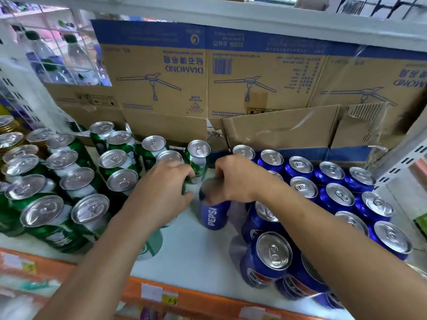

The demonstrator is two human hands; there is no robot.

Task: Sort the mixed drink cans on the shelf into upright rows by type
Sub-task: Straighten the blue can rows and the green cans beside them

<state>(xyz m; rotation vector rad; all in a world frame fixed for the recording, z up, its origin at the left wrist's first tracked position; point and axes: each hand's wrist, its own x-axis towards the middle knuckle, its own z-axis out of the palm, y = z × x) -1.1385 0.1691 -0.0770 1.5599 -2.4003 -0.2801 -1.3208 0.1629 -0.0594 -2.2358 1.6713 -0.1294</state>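
Note:
Several green cans (69, 179) stand upright in rows on the left of the white shelf (198, 252). Several blue Pepsi cans (335, 195) stand upright on the right. My right hand (233, 179) grips the top of one blue Pepsi can (213, 215) in the middle gap between the two groups. My left hand (166, 190) curls around a green can (152, 243) whose lower body shows below my wrist; its top is hidden by the hand. Another green can (198, 158) stands just behind my left fingers.
Flattened cardboard boxes (208, 88) line the back of the shelf. Water bottles (57, 58) sit behind a wire panel at the upper left. Gold-lidded cans (9, 135) stand at the far left. An orange price strip (184, 299) runs along the front edge.

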